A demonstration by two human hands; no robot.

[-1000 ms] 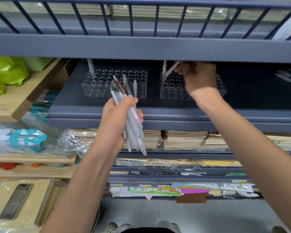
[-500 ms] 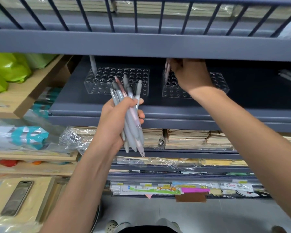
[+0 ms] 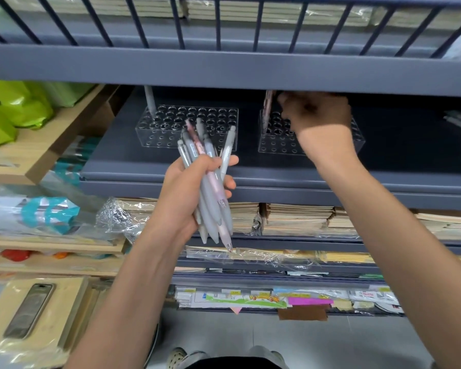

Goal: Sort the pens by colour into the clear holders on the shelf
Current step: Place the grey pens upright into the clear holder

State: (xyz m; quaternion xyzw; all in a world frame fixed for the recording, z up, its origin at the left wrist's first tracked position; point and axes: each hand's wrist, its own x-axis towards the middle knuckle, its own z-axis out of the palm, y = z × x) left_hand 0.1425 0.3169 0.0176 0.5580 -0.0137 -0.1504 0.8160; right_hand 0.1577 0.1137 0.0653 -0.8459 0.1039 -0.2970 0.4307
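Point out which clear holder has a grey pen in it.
The left holder: a grey pen stands at its back left corner. The right holder has a pink pen.

You cannot read any text at this moment. The pens (image 3: 210, 193) in your left hand (image 3: 181, 198) carry small print on their barrels, but it is too blurred to make out. In the lower middle of the frame, the paper labels (image 3: 240, 299) show coloured print and small yellow tags. A white label (image 3: 367, 294) at their right end has red marks. None of these is legible.
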